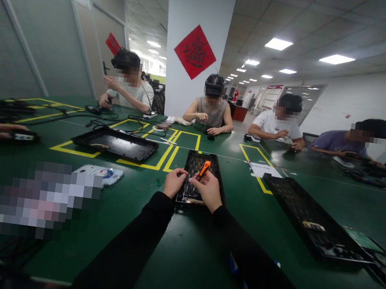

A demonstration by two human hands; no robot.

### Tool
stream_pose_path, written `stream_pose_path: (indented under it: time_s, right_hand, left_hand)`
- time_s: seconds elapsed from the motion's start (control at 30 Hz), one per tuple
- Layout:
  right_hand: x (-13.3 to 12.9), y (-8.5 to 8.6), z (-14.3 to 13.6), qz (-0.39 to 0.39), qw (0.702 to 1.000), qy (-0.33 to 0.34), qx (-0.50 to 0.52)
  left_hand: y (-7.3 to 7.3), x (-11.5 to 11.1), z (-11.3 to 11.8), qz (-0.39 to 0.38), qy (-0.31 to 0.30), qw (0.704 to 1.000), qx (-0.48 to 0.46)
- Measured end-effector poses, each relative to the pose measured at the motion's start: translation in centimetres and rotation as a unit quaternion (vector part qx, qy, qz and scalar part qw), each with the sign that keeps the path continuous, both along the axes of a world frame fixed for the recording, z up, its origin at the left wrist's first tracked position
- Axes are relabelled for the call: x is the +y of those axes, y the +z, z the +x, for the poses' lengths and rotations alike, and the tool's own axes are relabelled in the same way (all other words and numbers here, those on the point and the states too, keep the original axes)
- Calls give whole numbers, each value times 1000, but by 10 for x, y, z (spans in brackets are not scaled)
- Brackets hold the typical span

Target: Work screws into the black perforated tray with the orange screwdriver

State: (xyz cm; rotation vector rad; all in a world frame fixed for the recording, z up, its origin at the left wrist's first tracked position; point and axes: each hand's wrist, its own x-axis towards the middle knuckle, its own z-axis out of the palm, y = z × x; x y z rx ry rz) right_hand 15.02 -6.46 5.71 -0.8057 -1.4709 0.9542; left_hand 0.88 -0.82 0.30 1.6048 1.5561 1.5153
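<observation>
A narrow black plastic casing [195,161] lies before me on the green table, its inside facing up. My right hand [208,189] holds an orange-and-black screwdriver [205,169] over the casing, its handle pointing up and away from me. The screwdriver's tip is hidden by the fingers. At the casing's left rim, my left hand [174,183] has its fingertips pinched together; whatever is between them is too small to make out. A pale strip [195,201] shows at the casing's near end.
Another black casing [116,145] lies left of centre, and a long one [314,222] stretches along the right. Yellow tape [140,163] marks the green table [121,258]. A paper sheet [263,170] lies beyond. Several people work opposite; another person's hand [2,131] is at far left.
</observation>
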Motion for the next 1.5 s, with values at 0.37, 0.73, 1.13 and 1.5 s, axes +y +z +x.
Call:
stream_pose_path:
  time_s: [0.37,0.73,1.13,1.5]
  right_hand:
    - [-8,-3,6,16,998,42,41]
    - [-5,-8,7,-6,1000,13,25]
    - [-10,-3,7,-18,997,39,70]
    - [-9,-8,7,-13,998,25,57]
  left_hand:
    - [-1,1,1,1,5,1000,3]
    - [0,-1,1,-1,7,1000,7]
    - [3,-3,2,0,12,1000,14]
    - [-1,1,1,-3,8,1000,7]
